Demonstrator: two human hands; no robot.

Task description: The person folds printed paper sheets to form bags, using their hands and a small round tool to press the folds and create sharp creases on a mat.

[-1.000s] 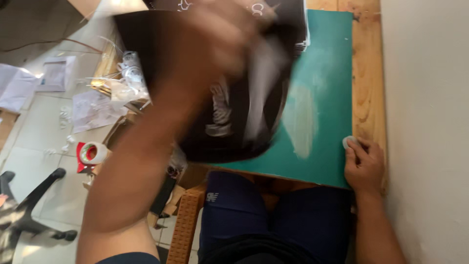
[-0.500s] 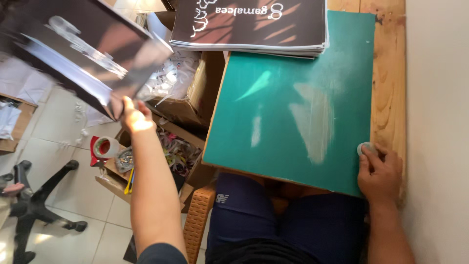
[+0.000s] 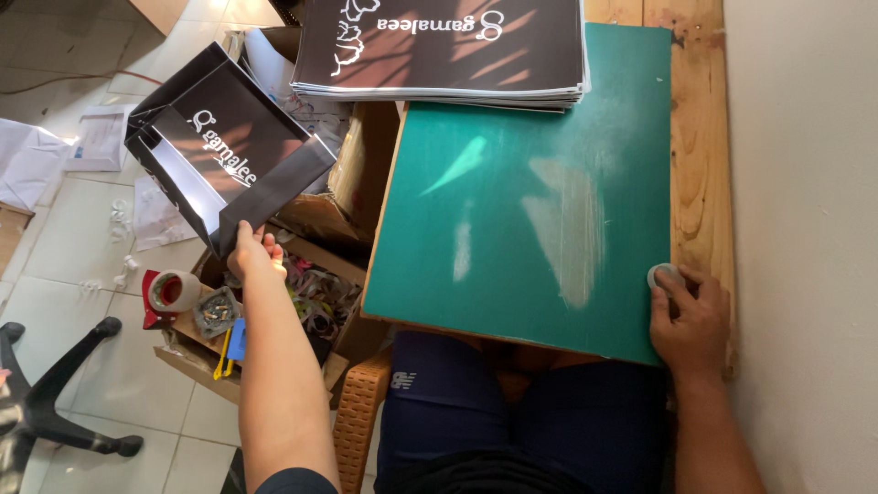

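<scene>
Holding folded black paper bag (image 3: 219, 155) out at nine o'clock in left hand (image 3: 254, 253), now swung clear of green cutting mat (image 3: 530, 183); right hand (image 3: 692, 316) pinching small round tape roll (image 3: 662, 274).

Single head cam, looked steeply down from close above the green cutting mat (image 3: 530, 210); mat's near edge sat over the lap, floor filled frame left.

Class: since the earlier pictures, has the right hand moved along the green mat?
No. The right hand stays at the green mat's near right corner, on a small roll.
</scene>
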